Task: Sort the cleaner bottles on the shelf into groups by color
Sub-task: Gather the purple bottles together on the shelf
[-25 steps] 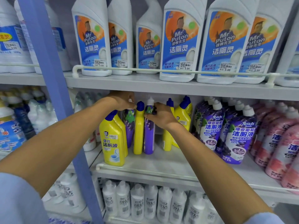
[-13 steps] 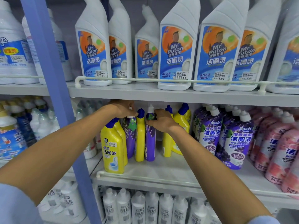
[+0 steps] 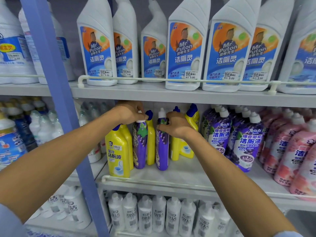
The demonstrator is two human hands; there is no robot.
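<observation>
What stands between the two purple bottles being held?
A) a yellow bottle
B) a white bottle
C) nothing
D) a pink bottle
A: a blue-capped yellow bottle stands between the left purple bottle, gripped by the left hand, and the right purple bottle, gripped by the right hand.

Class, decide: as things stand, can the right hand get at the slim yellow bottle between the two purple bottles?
Probably not directly: the right hand has its grip on the right-hand purple plastic bottle, which stands between it and the slim yellow blue-capped bottle.
</observation>
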